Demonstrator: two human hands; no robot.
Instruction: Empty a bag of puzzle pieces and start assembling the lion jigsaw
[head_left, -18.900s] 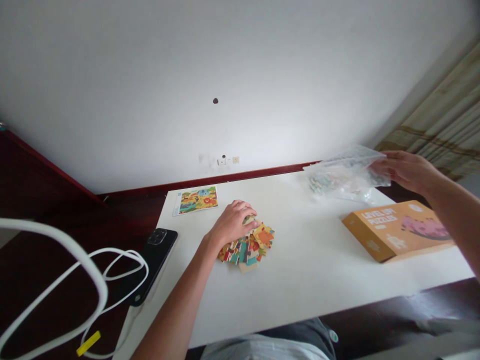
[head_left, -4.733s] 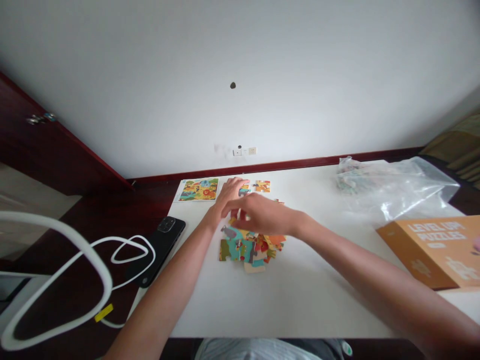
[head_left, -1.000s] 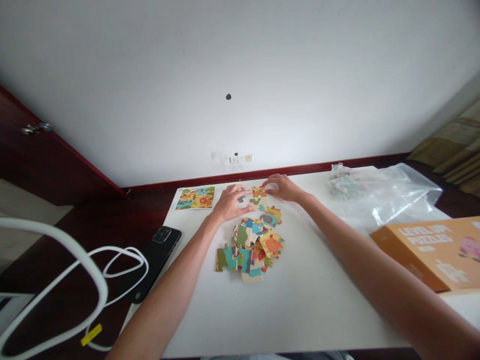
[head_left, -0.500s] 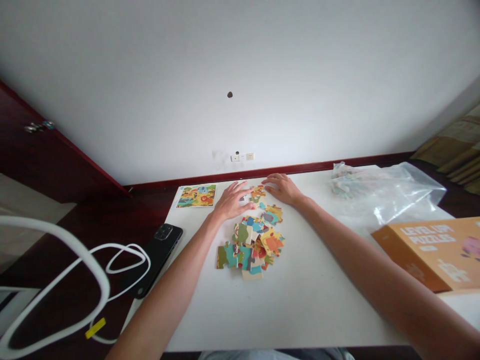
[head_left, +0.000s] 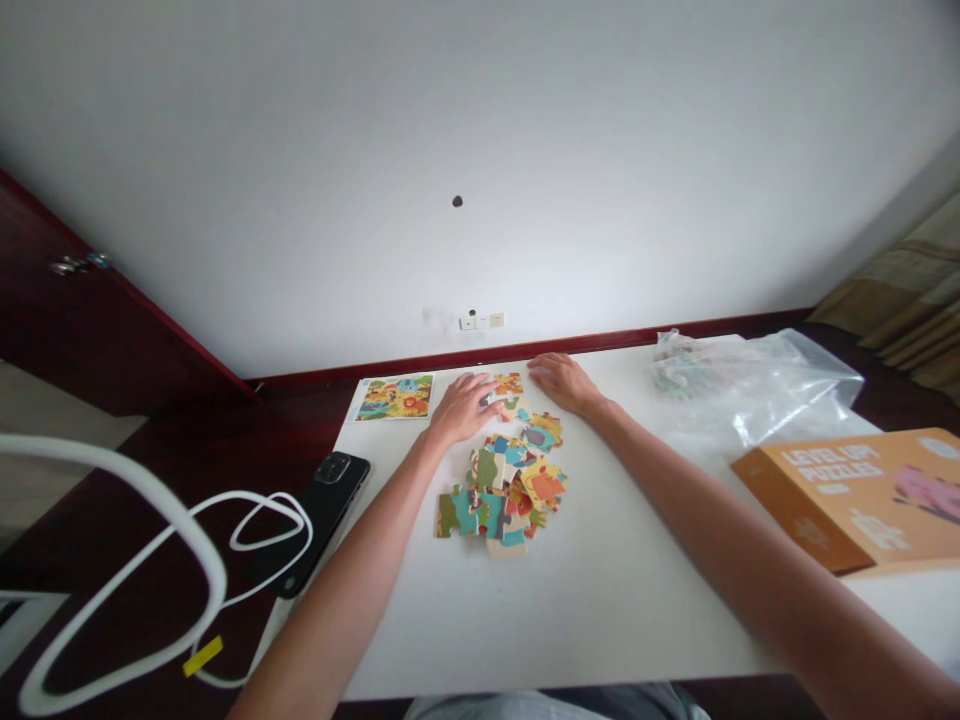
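Note:
Jigsaw puzzle pieces (head_left: 487, 515) with bright animal pictures lie in a loose, overlapping heap on the white table (head_left: 585, 620). Above the heap, my left hand (head_left: 459, 408) rests palm down with its fingers stretched out, the tips beside a few pieces (head_left: 510, 384) near the table's far side. My right hand (head_left: 562, 382) lies flat to the right of those pieces, fingers extended and apart from them. A grey-and-blue piece group (head_left: 541, 432) sits between the hands and the heap. The picture card (head_left: 395, 397) lies left of my left hand. Neither hand visibly holds anything.
At the right stand an orange puzzle box (head_left: 847, 500) and a clear plastic bag (head_left: 757, 385) with things inside. A black phone (head_left: 322, 520) lies at the left table edge, with a white cable (head_left: 214, 560) looping beside it. Behind the table is a wall (head_left: 600, 200).
My right hand has drawn slightly away from the far pieces. The left hand's fingers have come a little closer together. The whole view has shifted slightly; the heap looks the same.

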